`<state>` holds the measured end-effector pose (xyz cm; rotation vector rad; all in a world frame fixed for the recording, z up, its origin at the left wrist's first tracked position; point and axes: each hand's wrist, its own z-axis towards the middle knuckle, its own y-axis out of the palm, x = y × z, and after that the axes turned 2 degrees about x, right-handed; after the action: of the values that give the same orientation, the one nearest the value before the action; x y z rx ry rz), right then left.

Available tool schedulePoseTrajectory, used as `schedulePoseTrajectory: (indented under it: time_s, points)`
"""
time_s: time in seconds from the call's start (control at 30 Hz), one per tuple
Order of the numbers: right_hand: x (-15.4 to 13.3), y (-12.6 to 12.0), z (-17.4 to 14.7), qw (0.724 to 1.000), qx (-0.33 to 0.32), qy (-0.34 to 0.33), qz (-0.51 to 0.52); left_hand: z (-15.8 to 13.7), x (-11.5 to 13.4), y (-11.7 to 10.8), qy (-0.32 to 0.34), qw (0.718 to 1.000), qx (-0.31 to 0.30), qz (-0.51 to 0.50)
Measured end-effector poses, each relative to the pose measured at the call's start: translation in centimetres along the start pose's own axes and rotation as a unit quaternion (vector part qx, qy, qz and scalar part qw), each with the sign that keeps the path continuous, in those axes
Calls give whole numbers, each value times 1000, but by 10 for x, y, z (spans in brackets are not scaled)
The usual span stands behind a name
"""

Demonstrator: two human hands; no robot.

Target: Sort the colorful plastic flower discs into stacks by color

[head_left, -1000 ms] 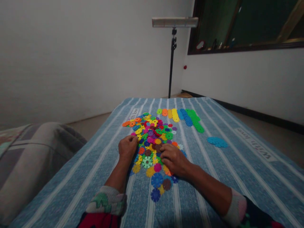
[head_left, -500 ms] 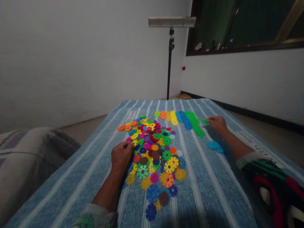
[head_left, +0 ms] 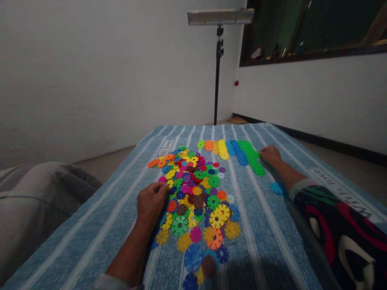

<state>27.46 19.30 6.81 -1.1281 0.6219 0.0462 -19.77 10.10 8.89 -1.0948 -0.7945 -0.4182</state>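
**Both hands among the plastic discs on the striped cloth**

Nearest to me, at the near edge of the blue cloth with white stripes (head_left: 272,241), lay the loose end of the heap of flat, notched plastic discs in many colours (head_left: 193,193), with blue, brown and yellow ones trailing toward me. The heap ran up the middle of the cloth, thicker toward the far edge.

My left hand (head_left: 150,200) rested at the left side of that heap, palm down, fingers loosely curled with the tips touching the discs at its edge. I could not tell whether it gripped any one piece.

To the right of the heap, my right forearm in its dark patterned sleeve (head_left: 329,225) stretched across the cloth, passing over a small cluster of light blue discs (head_left: 276,187).

Farther on, my right hand (head_left: 270,154) lay with the fingers drawn together, its tips touching the right end of the row of bright green discs (head_left: 253,158). That row sat beside sorted rows of blue (head_left: 237,151), yellow (head_left: 223,149) and orange discs (head_left: 208,145) near the far edge.

Beyond the cloth stood a black light stand (head_left: 218,68) against the white wall.
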Motion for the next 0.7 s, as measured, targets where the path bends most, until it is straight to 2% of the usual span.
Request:
schedulePoseTrajectory:
  time_s: [0.1, 0.2, 0.43, 0.5, 0.6, 0.63, 0.7]
  points:
    - [-5, 0, -5, 999, -12, 29, -29, 0, -1, 1, 8, 1000, 0, -6]
    - [-9, -3, -12, 999, -18, 28, -38, 0, -1, 2, 9, 1000, -2, -11]
    - [-21, -14, -27, 999, 8, -29, -20, -1, -2, 4, 14, 1000, -8, -14]
    - [-35, -15, -38, 997, 5, -74, -8, -1, -3, 5, 14, 1000, -12, -17]
    - [-68, -15, -69, 981, -18, -193, 26, -1, -3, 6, 22, 1000, -10, -10]
    - [-81, -14, -84, 968, -39, -244, 48, -2, -3, 5, 24, 1000, -9, -4]
    - [-105, -13, -115, 923, -114, -356, 91, -2, -2, 5, 26, 1000, -11, 4]
